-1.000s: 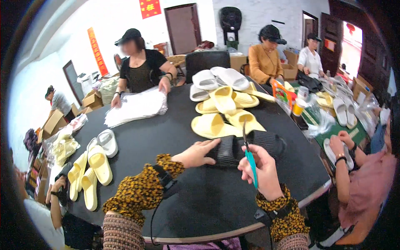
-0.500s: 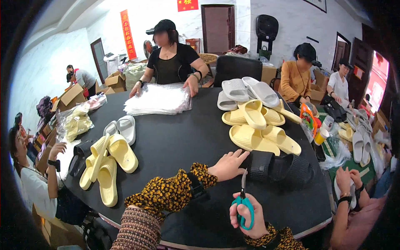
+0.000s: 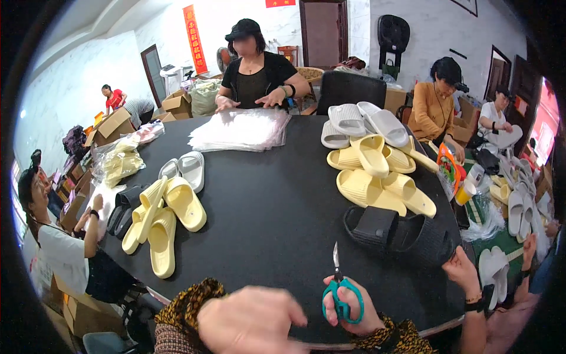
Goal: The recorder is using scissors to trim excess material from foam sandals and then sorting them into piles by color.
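Teal-handled scissors stand point-up, gripped by the right hand; the left hand hovers loosely curled, empty.

A pair of scissors is held upright in the right hand at the near edge of the counter, with the left hand just to its left. Beyond and to the right, a pair of slippers is laid on the counter. Behind them, a heap of slippers is piled. At the left side, more slippers are spread. A stack of plastic bags is placed at the far edge.
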Tool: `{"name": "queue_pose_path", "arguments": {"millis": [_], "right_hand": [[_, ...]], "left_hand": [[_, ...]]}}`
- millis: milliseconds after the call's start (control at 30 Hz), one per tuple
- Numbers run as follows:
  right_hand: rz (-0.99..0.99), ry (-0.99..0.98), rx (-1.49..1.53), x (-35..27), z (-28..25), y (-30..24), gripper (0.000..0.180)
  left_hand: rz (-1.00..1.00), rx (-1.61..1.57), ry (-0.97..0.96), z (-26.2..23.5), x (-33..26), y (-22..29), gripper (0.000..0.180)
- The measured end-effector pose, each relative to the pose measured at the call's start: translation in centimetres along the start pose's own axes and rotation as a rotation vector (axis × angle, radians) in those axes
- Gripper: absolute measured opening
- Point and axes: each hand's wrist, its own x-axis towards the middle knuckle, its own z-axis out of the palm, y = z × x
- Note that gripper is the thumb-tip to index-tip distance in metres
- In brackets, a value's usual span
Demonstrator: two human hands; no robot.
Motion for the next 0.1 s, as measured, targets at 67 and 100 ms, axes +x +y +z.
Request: {"name": "queue_pose_path", "arguments": {"millis": [67,100], "right_hand": [[0.0,0.016,-0.072,0.5,0.7,0.0,0.04],[-0.005,0.016,-0.089,0.7,0.9,0.1,0.039]], "left_hand": [[0.242,-0.139,0.107,2.0,-1.4,1.4,0.034],[0.234,-0.131,0.111,2.1,-1.9,2.2,0.034]]}}
